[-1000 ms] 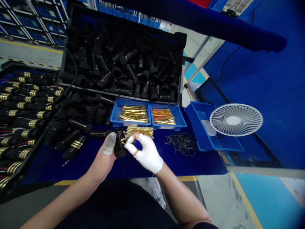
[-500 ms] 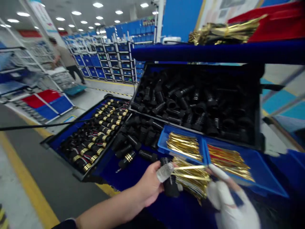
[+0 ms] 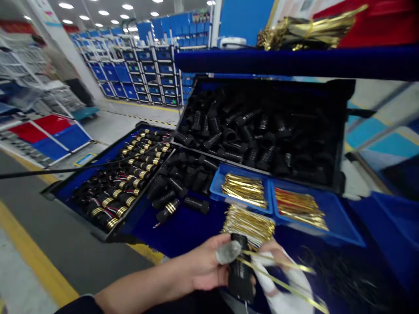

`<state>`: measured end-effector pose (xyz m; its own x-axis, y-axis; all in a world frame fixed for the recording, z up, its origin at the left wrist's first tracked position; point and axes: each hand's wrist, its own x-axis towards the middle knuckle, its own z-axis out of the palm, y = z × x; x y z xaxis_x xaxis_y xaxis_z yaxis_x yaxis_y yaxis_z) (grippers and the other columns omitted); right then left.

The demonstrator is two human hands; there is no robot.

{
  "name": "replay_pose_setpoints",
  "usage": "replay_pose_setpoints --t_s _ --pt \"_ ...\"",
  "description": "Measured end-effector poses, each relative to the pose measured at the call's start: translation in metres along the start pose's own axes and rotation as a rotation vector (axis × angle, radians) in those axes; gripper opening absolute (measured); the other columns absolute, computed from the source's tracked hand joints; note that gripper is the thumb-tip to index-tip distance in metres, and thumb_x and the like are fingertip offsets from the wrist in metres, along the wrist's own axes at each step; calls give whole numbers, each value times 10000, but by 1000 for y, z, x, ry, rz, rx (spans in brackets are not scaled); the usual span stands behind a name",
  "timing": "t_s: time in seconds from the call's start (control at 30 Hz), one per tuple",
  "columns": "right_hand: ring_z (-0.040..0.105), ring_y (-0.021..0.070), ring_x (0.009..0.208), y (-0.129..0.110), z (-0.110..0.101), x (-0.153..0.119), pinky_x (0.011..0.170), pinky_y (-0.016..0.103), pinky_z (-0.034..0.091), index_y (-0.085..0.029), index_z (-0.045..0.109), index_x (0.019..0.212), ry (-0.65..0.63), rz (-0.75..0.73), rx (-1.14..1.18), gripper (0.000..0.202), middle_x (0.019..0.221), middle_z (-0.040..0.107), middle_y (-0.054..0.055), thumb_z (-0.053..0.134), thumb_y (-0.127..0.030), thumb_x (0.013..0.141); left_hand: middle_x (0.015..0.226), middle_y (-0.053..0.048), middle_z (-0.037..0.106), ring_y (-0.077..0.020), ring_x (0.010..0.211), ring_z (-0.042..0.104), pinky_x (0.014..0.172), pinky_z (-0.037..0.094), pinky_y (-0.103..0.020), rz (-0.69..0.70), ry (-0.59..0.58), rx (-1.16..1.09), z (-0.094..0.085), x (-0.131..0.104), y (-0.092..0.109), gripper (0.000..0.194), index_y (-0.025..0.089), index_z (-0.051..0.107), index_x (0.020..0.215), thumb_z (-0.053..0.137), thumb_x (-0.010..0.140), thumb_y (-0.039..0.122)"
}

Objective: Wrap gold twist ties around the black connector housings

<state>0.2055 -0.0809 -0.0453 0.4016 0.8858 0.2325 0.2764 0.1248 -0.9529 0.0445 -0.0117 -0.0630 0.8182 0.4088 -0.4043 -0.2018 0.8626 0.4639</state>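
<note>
My left hand (image 3: 209, 266) grips a black ribbed cable sleeve (image 3: 241, 277), its thumb wrapped in a greyish cover. A gold twist tie (image 3: 281, 283) goes around the sleeve, and both of its ends stick out to the right. White coverings show on the fingers of my right hand (image 3: 284, 279), which is slightly blurred. Its fingers are curled against the tie close beside the sleeve, and the loose ends reach past it. Just behind both hands lies a pile of gold twist ties (image 3: 248, 224) on the blue surface.
Blue trays (image 3: 213, 192) hold more gold ties. Behind them stands a large bin (image 3: 338, 152) of black sleeves. At left, a black-edged tray (image 3: 78, 168) carries gold-ringed parts with wires. Loose sleeves (image 3: 196, 204) lie between. A padded blue bar (image 3: 294, 63) crosses above; a person (image 3: 65, 69) stands far left.
Both hands have moved nearer to me with the sleeve. My right hand has gone from the tie's outer ends to close beside the sleeve, leaving those ends free. The view has shifted.
</note>
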Motion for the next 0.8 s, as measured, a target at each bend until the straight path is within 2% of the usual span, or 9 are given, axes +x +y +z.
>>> replay_pose_setpoints --t_s 0.13,0.2,0.27,0.37,0.47,0.57,0.63,0.73,0.8 --pt "580 199 674 -8 7 -14 642 350 492 -245 572 756 67 -82 -88 129 748 584 26 644 -260 863 1199 -160 695 -261 1009 688 825 568 -367 71 32 89 20 -14 12 469 188 700 1227 807 807 368" --pt "590 200 715 -11 3 -15 679 343 478 -238 577 812 -49 -160 -215 84 797 609 35 642 -195 842 1229 -177 685 -292 1068 669 846 567 -381 61 59 133 22 -14 14 447 164 708 1220 738 861 429" --pt "605 201 755 -13 -5 -15 710 335 472 -234 576 818 -137 -149 -246 84 810 629 33 635 -177 837 1226 -154 687 -288 1058 673 833 569 -363 55 102 211 22 -12 12 467 191 687 1258 774 838 375" --pt "611 186 748 -13 -12 -17 735 322 474 -227 544 776 -94 10 -209 117 782 631 14 600 -204 877 1107 -81 718 -227 953 690 815 559 -316 124 126 247 21 -11 7 478 252 681 1231 836 780 276" --pt "625 187 756 -9 -10 -21 768 325 485 -222 542 778 -76 103 -209 121 785 648 9 596 -230 886 969 -65 729 -190 842 678 764 543 -273 123 126 277 20 -11 2 301 186 741 1032 847 762 266" --pt "643 191 784 -3 -9 -26 780 323 498 -218 577 809 -75 126 -182 104 818 674 22 596 -253 905 909 -75 742 -180 776 663 726 528 -254 90 129 422 19 -10 -1 291 134 768 968 872 723 250" --pt "639 189 774 0 -13 -30 759 318 497 -222 601 809 -138 62 -171 136 814 674 30 599 -294 925 870 -74 746 -175 745 659 721 528 -255 66 115 472 18 -8 -1 307 125 773 969 879 712 256" --pt "604 192 720 4 -22 -36 719 335 471 -237 638 800 -366 -167 -211 181 783 660 36 645 -380 910 876 -89 759 -192 769 686 739 541 -274 16 125 436 13 -5 0 300 131 769 987 849 755 304" --pt "580 196 686 3 -25 -38 687 351 451 -242 637 765 -326 -199 -173 265 747 644 41 633 -459 916 888 -105 771 -212 788 709 734 549 -280 31 186 430 7 -3 2 325 135 764 999 853 748 321"
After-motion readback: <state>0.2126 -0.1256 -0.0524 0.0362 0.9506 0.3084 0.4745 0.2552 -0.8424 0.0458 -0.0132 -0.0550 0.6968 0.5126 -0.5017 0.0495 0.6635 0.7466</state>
